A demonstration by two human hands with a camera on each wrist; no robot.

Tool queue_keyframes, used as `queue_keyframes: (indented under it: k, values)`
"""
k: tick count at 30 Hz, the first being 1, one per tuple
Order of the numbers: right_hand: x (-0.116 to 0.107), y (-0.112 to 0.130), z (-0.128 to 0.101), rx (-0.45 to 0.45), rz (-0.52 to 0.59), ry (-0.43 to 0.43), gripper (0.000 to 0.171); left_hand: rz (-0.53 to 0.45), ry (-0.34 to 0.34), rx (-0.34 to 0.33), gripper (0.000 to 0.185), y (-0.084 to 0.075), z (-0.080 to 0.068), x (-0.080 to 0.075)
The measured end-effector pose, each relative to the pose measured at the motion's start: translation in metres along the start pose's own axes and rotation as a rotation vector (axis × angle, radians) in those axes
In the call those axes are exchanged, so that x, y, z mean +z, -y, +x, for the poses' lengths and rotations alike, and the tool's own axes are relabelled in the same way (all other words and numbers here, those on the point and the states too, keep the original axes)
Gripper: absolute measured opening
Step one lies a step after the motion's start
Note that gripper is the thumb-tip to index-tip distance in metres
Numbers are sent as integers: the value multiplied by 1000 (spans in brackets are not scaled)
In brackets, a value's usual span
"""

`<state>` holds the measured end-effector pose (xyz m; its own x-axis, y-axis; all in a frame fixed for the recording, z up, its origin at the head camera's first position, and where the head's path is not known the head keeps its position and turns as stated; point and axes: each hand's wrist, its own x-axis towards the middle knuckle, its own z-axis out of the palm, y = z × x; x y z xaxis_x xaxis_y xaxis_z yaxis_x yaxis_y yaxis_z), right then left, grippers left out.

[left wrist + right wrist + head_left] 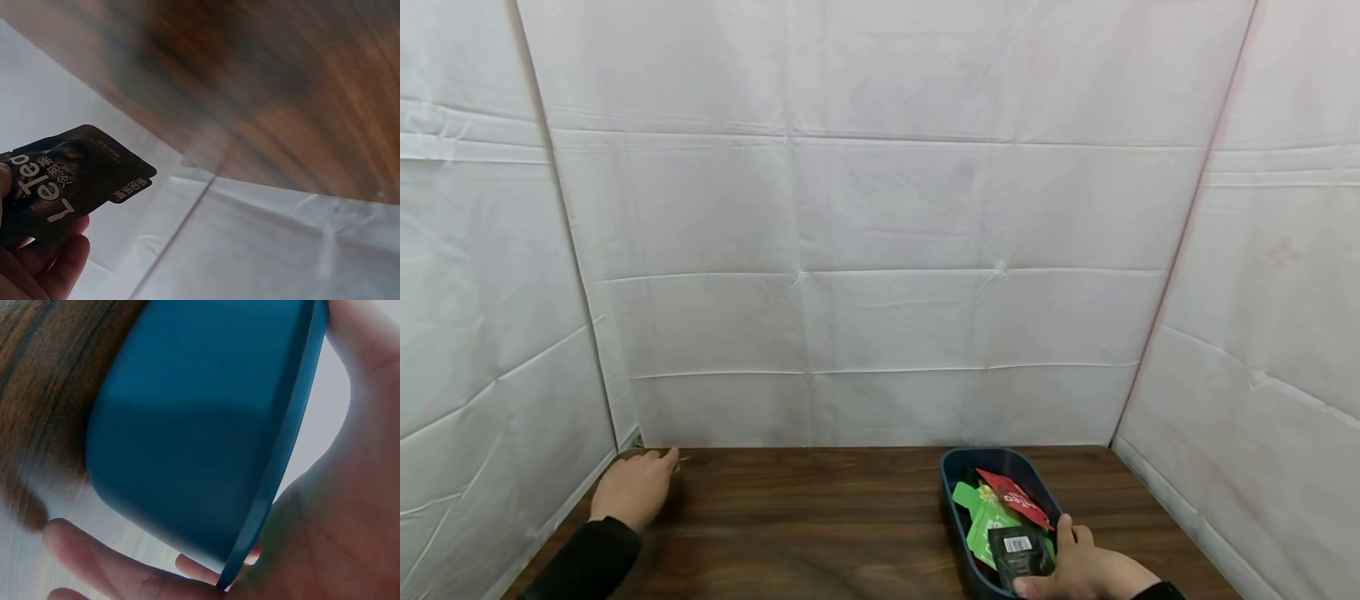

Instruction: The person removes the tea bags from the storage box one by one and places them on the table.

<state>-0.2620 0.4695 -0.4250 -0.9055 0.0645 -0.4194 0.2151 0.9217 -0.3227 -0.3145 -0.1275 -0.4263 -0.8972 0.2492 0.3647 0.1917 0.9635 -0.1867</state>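
Left hand [31, 262] pinches dark sachet [62, 181]; right hand [1086, 571] grips blue tray [958, 467] w/ packets.

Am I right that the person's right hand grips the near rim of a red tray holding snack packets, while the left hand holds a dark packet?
Not quite: the tray is dark blue, not red, as the head and right wrist views show. The right hand does grip its near rim, and the left hand holds a dark packet.

A dark wooden table [820, 517] bears a blue tray [953, 508] of packets.
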Motion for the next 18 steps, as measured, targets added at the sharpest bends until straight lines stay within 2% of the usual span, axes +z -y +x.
queue_keyframes:
  k: [5, 8, 11, 18]
  values:
    - [-2, 5, -9, 15, 23, 5, 137, -72, 150, -68, 27, 6, -2, 3]
    - [-2, 5, -8, 18, 21, 6, 138, -107, 211, -83, 28, 9, -5, 7]
    - [-1, 4, -7, 12, 0, -1, 137, -138, 253, -93, 28, 11, -8, 12]
    - [-1, 4, -7, 9, 0, -10, 137, -263, 306, -163, 20, 13, -7, 18]
